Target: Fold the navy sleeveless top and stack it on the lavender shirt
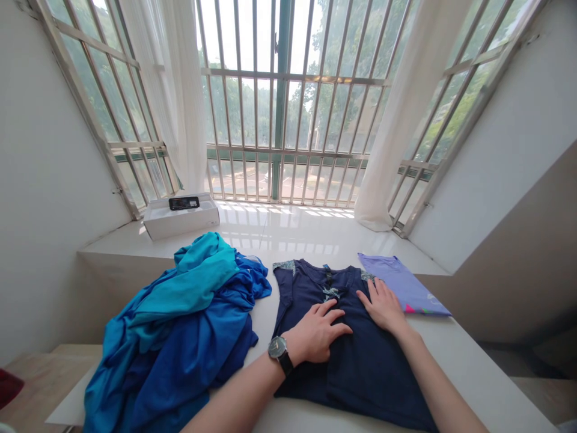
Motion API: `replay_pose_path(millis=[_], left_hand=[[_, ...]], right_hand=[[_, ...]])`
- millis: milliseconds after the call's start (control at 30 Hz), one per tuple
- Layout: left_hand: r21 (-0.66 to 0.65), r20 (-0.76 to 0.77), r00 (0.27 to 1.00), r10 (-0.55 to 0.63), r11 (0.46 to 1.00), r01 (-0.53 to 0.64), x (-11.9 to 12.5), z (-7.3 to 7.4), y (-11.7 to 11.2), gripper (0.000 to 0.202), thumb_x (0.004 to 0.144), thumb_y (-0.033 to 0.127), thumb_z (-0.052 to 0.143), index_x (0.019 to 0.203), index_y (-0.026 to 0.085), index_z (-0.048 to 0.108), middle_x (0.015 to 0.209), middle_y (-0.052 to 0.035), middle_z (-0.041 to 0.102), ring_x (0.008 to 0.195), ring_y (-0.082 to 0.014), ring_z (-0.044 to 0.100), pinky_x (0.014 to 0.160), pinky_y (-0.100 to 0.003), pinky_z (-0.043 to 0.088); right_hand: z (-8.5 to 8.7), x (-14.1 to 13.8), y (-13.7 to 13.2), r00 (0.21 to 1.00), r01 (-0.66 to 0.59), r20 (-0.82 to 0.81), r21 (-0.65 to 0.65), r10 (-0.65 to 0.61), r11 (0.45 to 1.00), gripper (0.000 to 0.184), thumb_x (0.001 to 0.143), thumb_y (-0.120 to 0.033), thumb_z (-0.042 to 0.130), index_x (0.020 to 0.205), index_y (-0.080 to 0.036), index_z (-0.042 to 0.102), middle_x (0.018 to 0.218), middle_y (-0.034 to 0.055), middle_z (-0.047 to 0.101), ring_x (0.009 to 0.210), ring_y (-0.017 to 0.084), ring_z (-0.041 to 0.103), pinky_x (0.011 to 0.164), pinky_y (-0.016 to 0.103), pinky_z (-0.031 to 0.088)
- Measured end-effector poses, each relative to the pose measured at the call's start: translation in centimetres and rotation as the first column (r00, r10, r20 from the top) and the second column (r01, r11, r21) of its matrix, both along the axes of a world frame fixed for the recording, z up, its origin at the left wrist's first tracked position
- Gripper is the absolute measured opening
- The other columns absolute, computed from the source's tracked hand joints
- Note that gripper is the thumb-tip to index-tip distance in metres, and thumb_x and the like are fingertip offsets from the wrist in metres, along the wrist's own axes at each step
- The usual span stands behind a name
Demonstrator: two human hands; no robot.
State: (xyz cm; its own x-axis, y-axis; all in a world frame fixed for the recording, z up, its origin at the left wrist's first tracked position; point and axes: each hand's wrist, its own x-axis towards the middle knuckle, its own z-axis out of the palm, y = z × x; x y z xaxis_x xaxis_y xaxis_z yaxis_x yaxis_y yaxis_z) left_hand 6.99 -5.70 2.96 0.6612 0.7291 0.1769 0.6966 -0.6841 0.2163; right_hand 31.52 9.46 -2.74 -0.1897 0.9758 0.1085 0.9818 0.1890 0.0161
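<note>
Fingers (pixel 336 317) flat on navy knit top (pixel 360 373)

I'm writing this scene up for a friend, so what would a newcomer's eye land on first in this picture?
The tall barred window straight ahead stands out most, with green trees beyond it and a white curtain at its right. On the white sill below, a heap of bright blue and turquoise cloth lies at the left. Beside it, the left hand and right hand rest on a flat navy top.
</note>
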Motion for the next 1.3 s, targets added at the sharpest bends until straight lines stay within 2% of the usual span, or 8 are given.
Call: replay_pose_path(millis=[667, 800, 900, 967, 1033, 1100, 1167, 1300], left_hand=[[-0.004, -0.002, 1.000, 0.008, 1.000, -0.008, 0.1, 0.1, -0.1, 0.062, 0.076, 0.022, 0.060, 0.137, 0.029, 0.047, 0.152, -0.0057, 0.038, 0.146, -0.0317, 0.019, 0.112, -0.049, 0.032], [-0.011, -0.024, 1.000, 0.011, 1.000, -0.011, 0.1, 0.3, -0.1, 0.062, 0.077, 0.022, 0.060, 0.137, 0.029, 0.046, 0.152, -0.0058, 0.037, 0.147, -0.0315, 0.018, 0.113, -0.048, 0.031], [-0.012, -0.027, 1.000, 0.005, 1.000, -0.005, 0.1, 0.3, -0.2, 0.061, 0.078, 0.024, 0.060, 0.137, 0.028, 0.045, 0.152, -0.0070, 0.037, 0.147, -0.0319, 0.018, 0.113, -0.049, 0.030], [-0.009, -0.021, 1.000, 0.004, 1.000, -0.004, 0.1, 0.2, -0.1, 0.062, 0.078, 0.024, 0.059, 0.138, 0.026, 0.043, 0.152, -0.0080, 0.037, 0.147, -0.0319, 0.017, 0.113, -0.049, 0.030], [-0.008, -0.007, 1.000, 0.010, 1.000, -0.010, 0.1, 0.1, -0.1, 0.064, 0.078, 0.024, 0.059, 0.140, 0.024, 0.041, 0.152, -0.0088, 0.038, 0.147, -0.0314, 0.017, 0.113, -0.049, 0.030], [-0.010, 0.011, 1.000, 0.016, 1.000, -0.016, 0.2, -0.1, 0.0, 0.067, 0.078, 0.025, 0.060, 0.141, 0.021, 0.038, 0.152, -0.0099, 0.039, 0.147, -0.0312, 0.018, 0.114, -0.047, 0.030], [-0.015, 0.026, 0.999, 0.018, 1.000, -0.018, 0.2, -0.2, 0.0, 0.070, 0.078, 0.027, 0.061, 0.143, 0.018, 0.034, 0.152, -0.0113, 0.038, 0.147, -0.0310, 0.018, 0.115, -0.046, 0.030], [-0.023, 0.069, 0.997, 0.031, 0.999, -0.029, 0.3, -0.4, 0.2, 0.079, 0.075, 0.025, 0.063, 0.145, 0.016, 0.028, 0.156, -0.0149, 0.030, 0.147, -0.0306, 0.019, 0.116, -0.045, 0.028]], right_hand=[[0.0, -0.1, -0.1, 1.000, 0.002, -0.004, 0.013, -0.002, 1.000, 0.076, 0.094, -0.059, 0.028, 0.148, -0.007, 0.038, 0.158, 0.0191, 0.029, 0.146, 0.030, 0.025, 0.118, 0.044, 0.022], [1.3, -0.2, -0.2, 0.994, 0.028, -0.107, -0.027, -0.031, 0.999, 0.073, 0.093, -0.056, 0.033, 0.147, -0.007, 0.040, 0.157, 0.0199, 0.031, 0.146, 0.031, 0.026, 0.118, 0.046, 0.023], [3.7, -0.8, -3.3, 0.949, 0.019, -0.316, 0.064, 0.002, 0.998, 0.073, 0.090, -0.057, 0.040, 0.142, -0.006, 0.044, 0.154, 0.0232, 0.033, 0.144, 0.036, 0.029, 0.116, 0.050, 0.027], [5.3, -1.6, -7.5, 0.855, -0.119, -0.482, 0.178, 0.192, 0.977, 0.066, 0.090, -0.056, 0.043, 0.138, -0.012, 0.048, 0.149, 0.0197, 0.042, 0.139, 0.033, 0.039, 0.114, 0.048, 0.033], [6.1, -2.9, -12.6, 0.731, -0.293, -0.600, 0.156, 0.326, 0.943, 0.047, 0.093, -0.051, 0.044, 0.130, -0.023, 0.054, 0.134, 0.0119, 0.059, 0.124, 0.027, 0.056, 0.105, 0.042, 0.046], [6.0, -4.3, -17.3, 0.661, -0.445, -0.627, 0.115, 0.413, 0.888, 0.035, 0.093, -0.045, 0.051, 0.123, -0.028, 0.059, 0.125, 0.0078, 0.064, 0.116, 0.025, 0.061, 0.100, 0.039, 0.051], [5.0, -5.4, -20.3, 0.623, -0.496, -0.635, 0.132, 0.457, 0.858, 0.040, 0.087, -0.042, 0.062, 0.124, -0.028, 0.059, 0.125, 0.0080, 0.064, 0.115, 0.026, 0.062, 0.097, 0.038, 0.053], [2.3, -6.3, -21.3, 0.602, -0.408, -0.694, 0.159, 0.395, 0.899, 0.052, 0.078, -0.039, 0.072, 0.126, -0.026, 0.057, 0.125, 0.0093, 0.062, 0.109, 0.026, 0.064, 0.093, 0.038, 0.056]])
